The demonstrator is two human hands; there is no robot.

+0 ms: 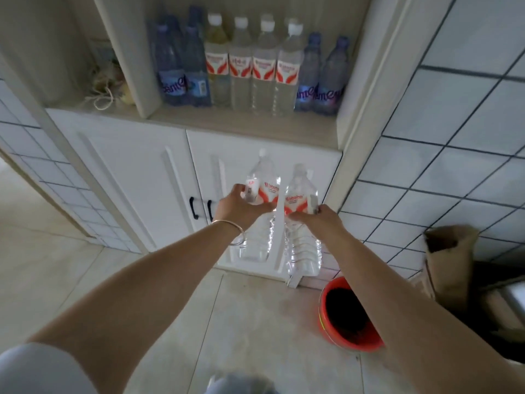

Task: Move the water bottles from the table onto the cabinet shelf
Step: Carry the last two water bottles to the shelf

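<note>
Clear plastic bottles, one per hand | left hand (240, 204) grips left bottle (260, 211) mid-body; right hand (318, 217) grips right bottle (302, 220) | carried upright below cabinet shelf (244, 129), front space evidently intended | eight bottles (250, 66) lined rearward.

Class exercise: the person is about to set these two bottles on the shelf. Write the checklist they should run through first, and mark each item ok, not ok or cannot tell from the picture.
1. Left hand grips the left bottle round its label: ok.
2. Right hand grips the right bottle round its label: ok.
3. Both caps on: the left bottle's white cap shows; the right bottle's cannot tell.
4. Free room on the shelf: ok, bare strip in front of the standing row of bottles.
5. Bottles raised to shelf height: not ok, they hang in front of the cabinet doors.
</note>
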